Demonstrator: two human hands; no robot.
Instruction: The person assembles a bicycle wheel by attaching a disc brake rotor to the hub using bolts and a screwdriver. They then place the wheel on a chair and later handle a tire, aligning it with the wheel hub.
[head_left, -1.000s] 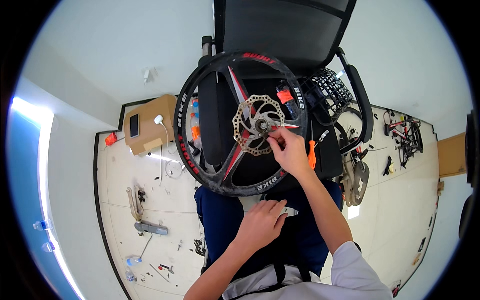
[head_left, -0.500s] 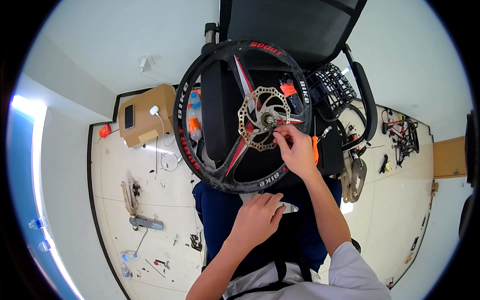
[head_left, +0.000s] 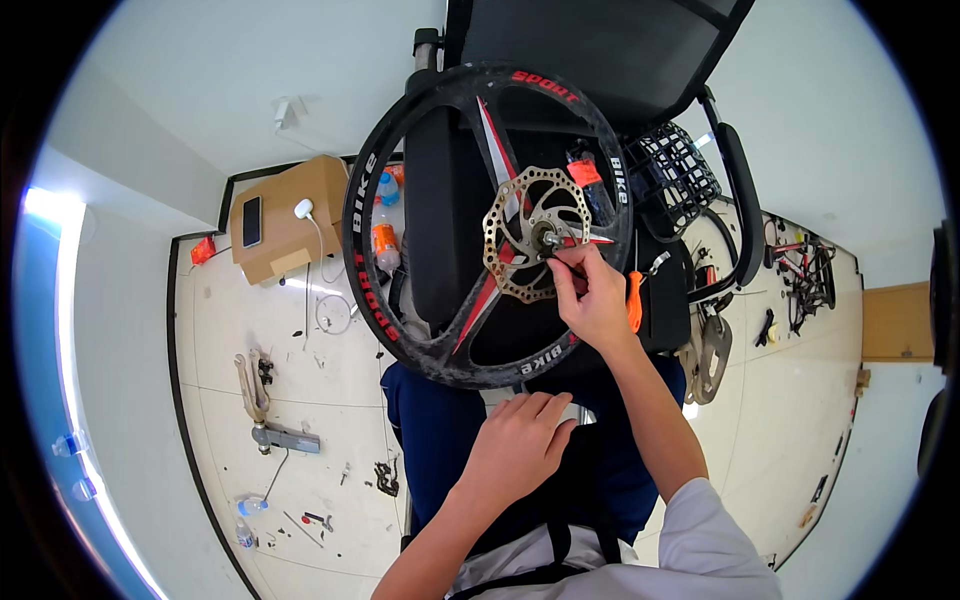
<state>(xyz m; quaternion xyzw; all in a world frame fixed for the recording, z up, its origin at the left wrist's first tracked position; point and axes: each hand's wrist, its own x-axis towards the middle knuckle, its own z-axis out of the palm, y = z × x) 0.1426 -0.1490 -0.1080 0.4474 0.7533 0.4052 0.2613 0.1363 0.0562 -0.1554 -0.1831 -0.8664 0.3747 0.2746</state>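
— What's the wheel [head_left: 470, 300] like?
— Black, with broad flat spokes and red and white lettering on the rim, standing upright against the lap.
— And the disc?
— A silver brake rotor [head_left: 530, 240] with round cut-outs, mounted flat on the hub at the wheel's centre, facing the camera.

Right hand [head_left: 597, 300] raised, fingers pinched; left hand [head_left: 518, 445] flat, low.

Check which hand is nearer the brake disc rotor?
Right. The right hand has fingers at the brake disc rotor hub; the left hand sits below the wheel, on the lap.
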